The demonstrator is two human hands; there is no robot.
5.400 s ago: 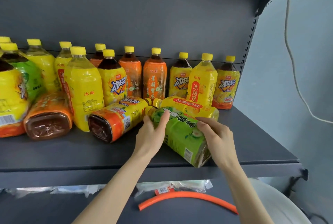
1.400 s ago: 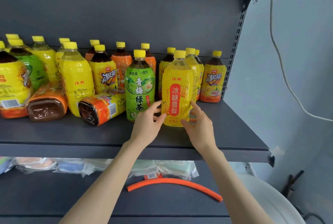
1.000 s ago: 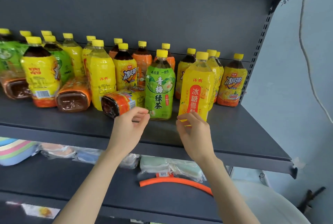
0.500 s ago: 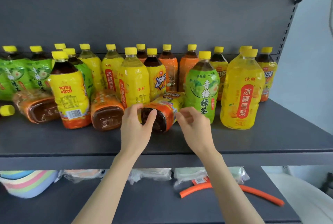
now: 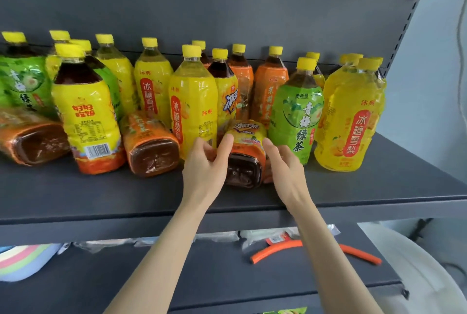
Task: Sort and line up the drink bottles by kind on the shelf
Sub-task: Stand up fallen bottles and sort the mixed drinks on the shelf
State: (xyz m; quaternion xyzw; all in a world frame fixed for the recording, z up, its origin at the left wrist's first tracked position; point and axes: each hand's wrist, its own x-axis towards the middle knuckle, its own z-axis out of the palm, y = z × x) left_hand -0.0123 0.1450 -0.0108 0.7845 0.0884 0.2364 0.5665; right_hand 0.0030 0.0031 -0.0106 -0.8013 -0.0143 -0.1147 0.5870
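Note:
An iced tea bottle (image 5: 246, 159) with a yellow and orange label lies on its side at the middle of the dark shelf (image 5: 379, 182), its brown base facing me. My left hand (image 5: 204, 164) grips its left side, thumb up against the label. My right hand (image 5: 284, 167) cups its right side, with fingers along the label and the thumb low by the base. Just to the right stand a green tea bottle (image 5: 295, 116) and a yellow pear drink bottle (image 5: 351, 124). Behind are upright yellow, orange and iced tea bottles, mixed.
Two orange-label bottles (image 5: 151, 149) (image 5: 32, 142) lie on their sides to the left, with an upright iced tea bottle (image 5: 86, 116) between them. Green tea bottles (image 5: 22, 84) stand far left. On the lower shelf lie an orange tube (image 5: 278, 248) and plastic packets.
I stood the green tea and the yellow pear bottle upright, then let go. Both hands moved left to the lying iced tea bottle and now hold it.

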